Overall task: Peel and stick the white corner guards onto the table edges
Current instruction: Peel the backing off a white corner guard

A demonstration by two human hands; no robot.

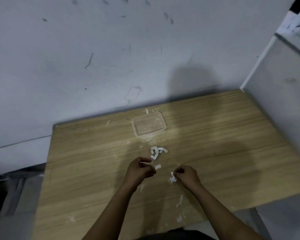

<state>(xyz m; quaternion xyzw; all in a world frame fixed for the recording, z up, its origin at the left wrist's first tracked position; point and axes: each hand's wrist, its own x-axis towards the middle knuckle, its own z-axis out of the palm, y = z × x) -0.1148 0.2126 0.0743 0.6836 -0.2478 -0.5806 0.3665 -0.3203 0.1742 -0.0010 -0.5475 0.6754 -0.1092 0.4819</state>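
Observation:
A small heap of white corner guards (157, 151) lies near the middle of the wooden table (87, 161). Just in front of it, my left hand (140, 169) pinches a small white piece, with a thin strip sticking out by the fingertips (157, 166). My right hand (186, 174) is closed on another white corner guard (172, 177), which hangs from its fingertips just above the tabletop. The two hands are a short way apart. The frame is blurred, so which piece is guard and which is backing cannot be told.
A clear shallow plastic tray (149, 124) sits behind the heap toward the wall. White scraps (180, 200) are scattered over the tabletop. A grey scuffed wall (111, 58) runs behind the table, and a grey cabinet (282, 94) stands at its right end.

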